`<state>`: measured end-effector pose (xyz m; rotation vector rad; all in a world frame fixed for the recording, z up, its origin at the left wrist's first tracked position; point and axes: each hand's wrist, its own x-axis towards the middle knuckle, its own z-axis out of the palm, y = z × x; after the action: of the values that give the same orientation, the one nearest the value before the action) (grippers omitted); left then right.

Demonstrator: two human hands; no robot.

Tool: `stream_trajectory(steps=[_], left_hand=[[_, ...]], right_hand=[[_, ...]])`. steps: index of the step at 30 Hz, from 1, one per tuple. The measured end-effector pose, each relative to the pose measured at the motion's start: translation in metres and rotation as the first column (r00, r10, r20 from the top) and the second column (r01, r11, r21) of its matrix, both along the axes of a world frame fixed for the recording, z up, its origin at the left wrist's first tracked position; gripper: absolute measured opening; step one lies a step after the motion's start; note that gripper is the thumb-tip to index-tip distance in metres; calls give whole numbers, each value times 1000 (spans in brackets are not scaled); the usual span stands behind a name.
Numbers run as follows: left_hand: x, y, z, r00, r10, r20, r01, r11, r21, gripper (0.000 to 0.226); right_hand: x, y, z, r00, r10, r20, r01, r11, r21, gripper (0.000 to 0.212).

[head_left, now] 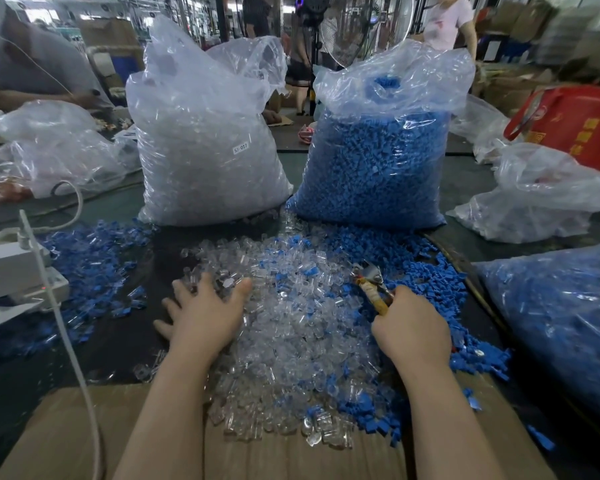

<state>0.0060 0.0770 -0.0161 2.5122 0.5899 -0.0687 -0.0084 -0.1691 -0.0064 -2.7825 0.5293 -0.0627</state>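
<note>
From where I stand, everything sits around the pile of clear pieces (291,323) heaped on the dark counter (125,334). The left hand (205,306) lies flat on the pile's left edge, fingers spread and straight, holding nothing and pressing down on the pieces. The right hand (413,327) is at the pile's right edge, curled tight round the yellow-wrapped handle of a pair of pliers (371,282), whose metal head points away over the pile. Loose blue pieces (430,268) spread out to the right of the pile and mix into it. Behind the pile stand two tall bags, the clear bag (205,150) to the left and the blue bag (378,161) to the right. The near end of the pile spills onto a sheet of cardboard (66,427). Well left of the pile sits a white box (11,268) with a white cable (66,341)
</note>
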Motion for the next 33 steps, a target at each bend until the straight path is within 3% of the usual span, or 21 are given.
stream_trajectory(steps=[4,6,8,11,15,18,22,25,29,33], left_hand=[[-3,-18,7,948,-304,96,316,935,-158,84],[-5,-28,13,906,-407,118,417,906,-78,70],[-5,-35,15,873,-464,149,463,885,44,55],[-5,-47,16,828,-492,268,507,862,15,34],[-6,-55,15,787,-536,307,524,842,128,19],[-6,-59,15,779,-543,314,502,840,208,21],[-6,-61,15,831,-504,234,452,859,241,30],[-6,-60,17,847,-468,252,419,880,223,21],[-9,-63,22,844,-380,378,360,925,126,16],[-11,-70,24,815,-253,521,362,925,-118,9]], right_hand=[[2,0,0,998,-1,62,-3,998,69,15],[4,1,0,995,12,94,-23,993,113,16],[5,1,-1,988,18,152,-45,984,174,15],[5,4,-1,967,13,255,-86,957,278,15],[5,9,0,937,29,348,-153,929,336,22],[5,12,0,928,39,371,-184,913,363,27],[5,16,-3,913,54,404,-220,900,377,26],[6,17,-4,909,37,414,-218,891,397,25],[6,17,-3,898,-4,440,-206,879,429,17],[5,16,-1,890,-12,456,-240,837,492,15]])
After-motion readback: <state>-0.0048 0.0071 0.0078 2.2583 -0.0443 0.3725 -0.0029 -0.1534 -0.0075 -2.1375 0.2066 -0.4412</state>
